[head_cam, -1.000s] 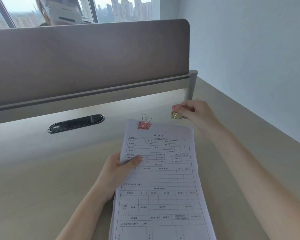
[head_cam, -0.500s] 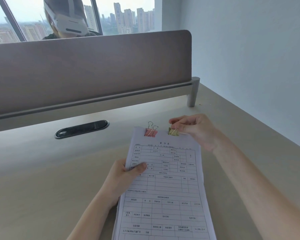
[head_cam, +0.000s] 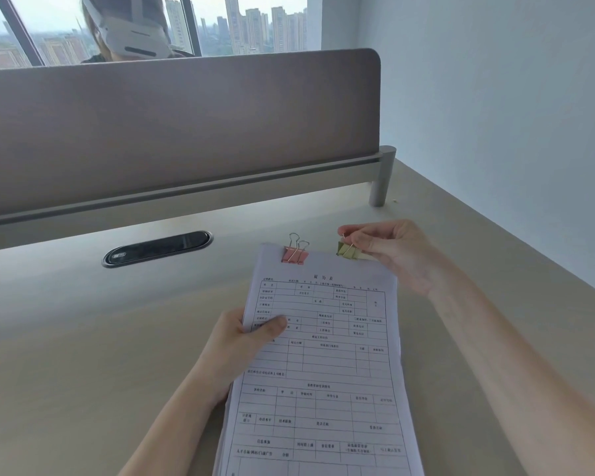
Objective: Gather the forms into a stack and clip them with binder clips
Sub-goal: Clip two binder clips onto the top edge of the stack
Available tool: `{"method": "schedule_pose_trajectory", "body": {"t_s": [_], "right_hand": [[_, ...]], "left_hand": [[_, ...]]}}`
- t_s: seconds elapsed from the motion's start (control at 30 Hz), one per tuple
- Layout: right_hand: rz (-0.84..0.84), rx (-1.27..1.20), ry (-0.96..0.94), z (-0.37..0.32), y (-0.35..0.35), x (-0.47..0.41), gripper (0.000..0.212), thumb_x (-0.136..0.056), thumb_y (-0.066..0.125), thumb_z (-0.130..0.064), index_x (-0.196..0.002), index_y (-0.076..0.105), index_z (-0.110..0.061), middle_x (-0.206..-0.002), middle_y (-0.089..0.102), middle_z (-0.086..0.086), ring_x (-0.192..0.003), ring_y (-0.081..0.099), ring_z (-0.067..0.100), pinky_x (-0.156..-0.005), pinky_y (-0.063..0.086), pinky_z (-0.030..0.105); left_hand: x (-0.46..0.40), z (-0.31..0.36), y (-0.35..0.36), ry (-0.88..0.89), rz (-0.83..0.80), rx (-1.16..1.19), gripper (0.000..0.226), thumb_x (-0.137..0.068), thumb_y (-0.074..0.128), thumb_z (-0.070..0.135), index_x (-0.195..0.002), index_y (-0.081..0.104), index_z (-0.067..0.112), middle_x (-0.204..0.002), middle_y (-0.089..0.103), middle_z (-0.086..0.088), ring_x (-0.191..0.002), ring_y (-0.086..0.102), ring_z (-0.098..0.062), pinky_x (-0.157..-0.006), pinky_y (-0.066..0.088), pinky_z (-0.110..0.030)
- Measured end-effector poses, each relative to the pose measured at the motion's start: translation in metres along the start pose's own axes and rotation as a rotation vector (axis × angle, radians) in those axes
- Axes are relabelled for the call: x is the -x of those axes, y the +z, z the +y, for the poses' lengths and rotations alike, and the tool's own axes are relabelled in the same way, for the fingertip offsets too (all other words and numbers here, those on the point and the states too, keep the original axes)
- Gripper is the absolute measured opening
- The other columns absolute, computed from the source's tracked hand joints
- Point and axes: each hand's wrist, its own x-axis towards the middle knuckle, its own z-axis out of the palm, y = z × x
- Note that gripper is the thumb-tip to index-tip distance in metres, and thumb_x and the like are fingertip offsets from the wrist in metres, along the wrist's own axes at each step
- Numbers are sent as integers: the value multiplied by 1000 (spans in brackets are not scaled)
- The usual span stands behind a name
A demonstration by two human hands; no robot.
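Stack of forms (head_cam: 323, 365) lay near desk's (head_cam: 83, 338) front edge, left hand (head_cam: 236, 345) gripping its left edge. Right hand (head_cam: 389, 252) pinched wire handle of gold clip (head_cam: 347, 251) on stack's top edge, beside pink clip (head_cam: 294, 254).

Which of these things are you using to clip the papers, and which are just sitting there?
Part of the job:
- stack of forms, held by the left hand
- pink binder clip, already on the top edge
- yellow-green binder clip, pinched by the right hand at the top edge

Just there:
- black oval cable port in the desk
- desk divider panel
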Motion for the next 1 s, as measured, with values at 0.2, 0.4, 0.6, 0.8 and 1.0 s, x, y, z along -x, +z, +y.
{"method": "schedule_pose_trajectory", "body": {"t_s": [0.2, 0.4, 0.6, 0.8, 1.0], "right_hand": [[-30, 114, 20, -3, -7, 1, 4, -81, 79, -6, -83, 82, -4, -115, 78, 3, -114, 71, 17, -110, 47, 47], [16, 216, -61, -4, -8, 2, 14, -83, 78, -9, -97, 81, -11, -105, 79, 12, -95, 72, 17, -102, 54, 41], [49, 231, -155, 1, -4, 1, 12, -86, 75, -5, -82, 82, -14, -98, 78, -1, -91, 71, 7, -89, 53, 25], [85, 246, -208, 5, -4, -1, 7, -84, 76, 0, -85, 81, -5, -97, 75, 5, -90, 71, 10, -92, 56, 29], [86, 276, -228, 7, -9, -2, 9, -83, 75, 4, -91, 79, 1, -95, 74, 6, -77, 70, 0, -78, 54, 16]], "left_hand": [[1, 0, 0, 3, -4, 2, 16, -95, 69, 6, -107, 80, 5, -99, 84, -11, -90, 82, -30, -76, 67, -38], [0, 0, 0, 0, 3, -3, 16, -95, 70, 7, -107, 80, 6, -100, 84, -11, -91, 82, -30, -82, 66, -45], [0, 0, 0, 5, -10, 14, 16, -95, 69, 7, -107, 79, 5, -100, 84, -10, -90, 82, -29, -77, 67, -40], [0, -1, 0, -5, -3, 20, 15, -94, 70, 7, -106, 80, 5, -99, 84, -10, -90, 82, -30, -78, 66, -41], [0, -1, 0, -7, -13, 11, 14, -94, 70, 8, -104, 80, 6, -97, 85, -10, -89, 82, -29, -75, 66, -38]]}}
